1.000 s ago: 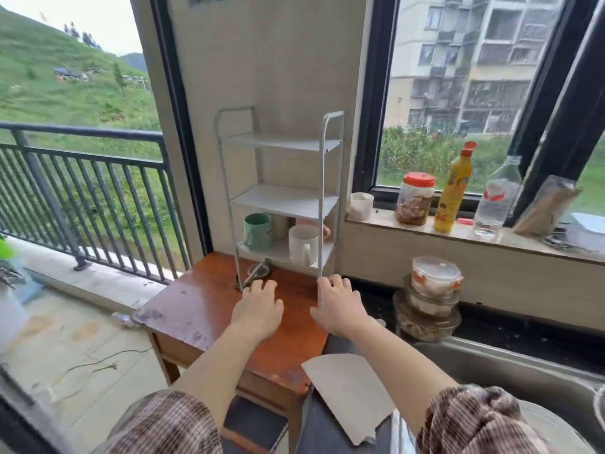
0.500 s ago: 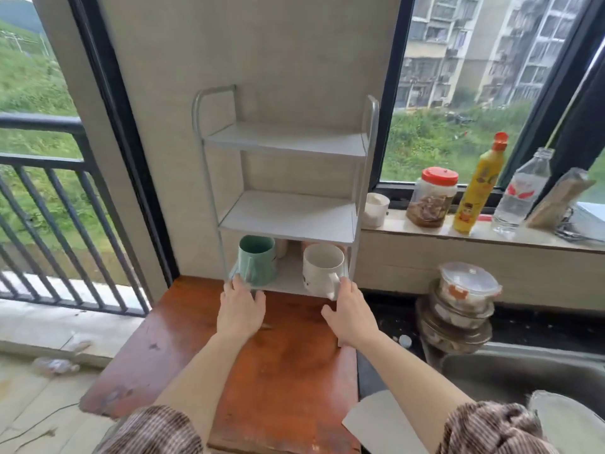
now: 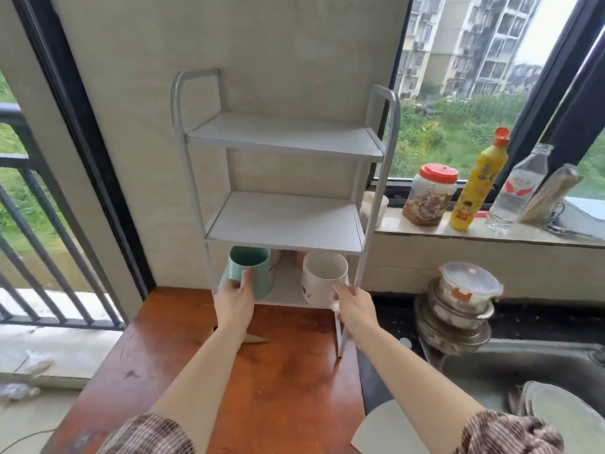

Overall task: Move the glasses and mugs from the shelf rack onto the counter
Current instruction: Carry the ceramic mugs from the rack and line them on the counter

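A white three-tier shelf rack point(image 3: 284, 224) stands at the back of a reddish wooden counter point(image 3: 281, 371). Its top two shelves are bare. On the bottom shelf a green mug point(image 3: 253, 273) tilts toward me, with my left hand point(image 3: 234, 298) closed around its lower side. To its right a white mug point(image 3: 322, 278) also tilts forward, and my right hand point(image 3: 353, 304) grips its handle side. Behind these two, more cups are partly hidden under the middle shelf.
The windowsill at right holds a red-lidded jar point(image 3: 429, 194), a yellow bottle point(image 3: 474, 185), a clear bottle point(image 3: 517, 191) and a small white cup point(image 3: 376, 208). Stacked lidded bowls point(image 3: 458, 306) sit beside a steel sink point(image 3: 523, 371). A balcony railing point(image 3: 39, 224) is at left.
Both hands reached forward from the counter to the bottom shelf and closed on the two front mugs, which now tip toward me. The camera moved closer to the rack.
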